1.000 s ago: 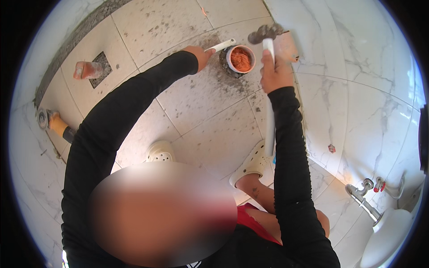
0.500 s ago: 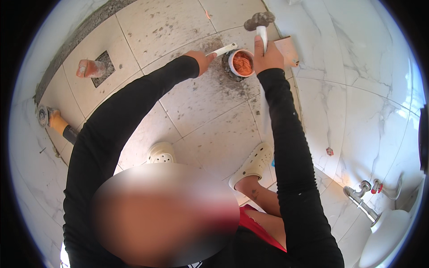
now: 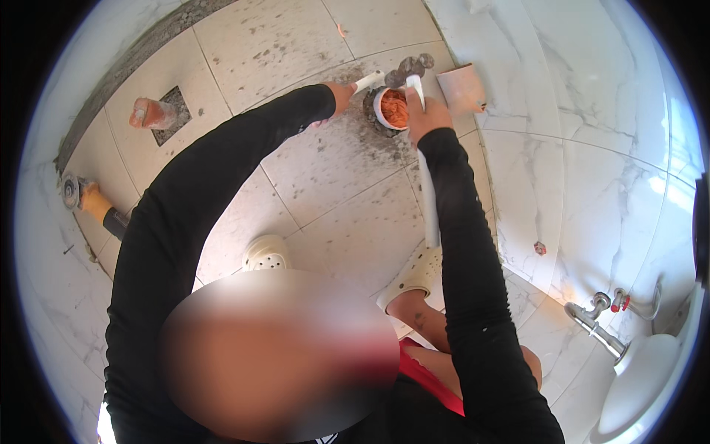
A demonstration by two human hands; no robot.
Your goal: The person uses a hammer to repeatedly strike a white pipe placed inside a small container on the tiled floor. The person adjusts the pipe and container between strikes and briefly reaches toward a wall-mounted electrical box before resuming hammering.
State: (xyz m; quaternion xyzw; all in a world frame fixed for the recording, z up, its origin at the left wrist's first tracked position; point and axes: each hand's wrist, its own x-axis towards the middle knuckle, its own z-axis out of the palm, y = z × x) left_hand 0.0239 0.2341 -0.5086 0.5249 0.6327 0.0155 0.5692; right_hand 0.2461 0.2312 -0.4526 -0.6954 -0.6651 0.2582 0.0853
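My left hand [image 3: 342, 96] is closed around a short pale bar [image 3: 369, 81], whose end points toward a round white pipe opening [image 3: 378, 111] in the floor. Crumpled orange material [image 3: 395, 109] fills that opening, and broken, dirty floor surrounds it. Just right of the opening, my right hand [image 3: 430, 113] grips a hammer [image 3: 415, 83] near its head. The hammer's grey, two-lobed head [image 3: 409, 69] hangs by the opening's far rim, close to the bar's tip. Its long white handle runs back under my right forearm. Whether bar and hammer head touch, I cannot tell.
Beside the right wall lies a pale orange piece [image 3: 462, 89]. At the left, an orange pipe stub [image 3: 153, 114] stands by a square floor hole [image 3: 174, 118], and an angle grinder [image 3: 93, 202] lies nearer. Grit dots the tiles. A white basin [image 3: 640, 385] is at lower right.
My right hand and the hammer have moved left and nearer, bringing the head close to the pale bar. My left hand has shifted slightly right.
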